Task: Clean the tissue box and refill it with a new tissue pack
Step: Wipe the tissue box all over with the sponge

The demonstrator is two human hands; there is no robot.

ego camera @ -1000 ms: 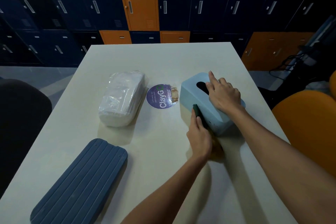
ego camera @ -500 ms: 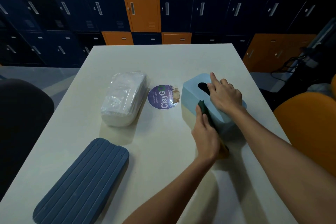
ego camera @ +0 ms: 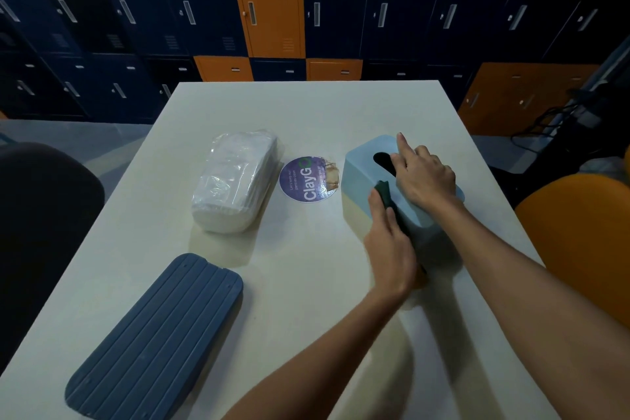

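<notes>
From my remote seat, the tissue box (ego camera: 361, 177) stands on the right half of the worktop (ego camera: 306, 112), slot (ego camera: 382, 159) facing up. My right hand (ego camera: 424, 177) lies across its top with the grip released. The fingers are straight and pressing down, and the index finger reaches along the far side of the slot. That hand covers the rear part of the slot and much of the lid surface.

My left hand (ego camera: 392, 245) is against the box's left wall, its grip flat. The straight fingers press a dark green sponge (ego camera: 384, 194) to that wall. The sponge's tip sticks out past my fingertips, and a yellow edge shows under my wrist. The hand and sponge together hide most of that wall from me.

The tissue pack (ego camera: 235, 181), in clear wrap, lies well to the left of the box. A round purple sticker (ego camera: 306, 179) sits flat on the worktop between them. A ribbed blue panel (ego camera: 156, 334) lies near the front left corner, apart from everything else.

Off the worktop, an orange chair (ego camera: 579, 232) is close on the right. A dark chair (ego camera: 44, 215) is on the left, and navy and orange lockers (ego camera: 266, 7) fill the back.
</notes>
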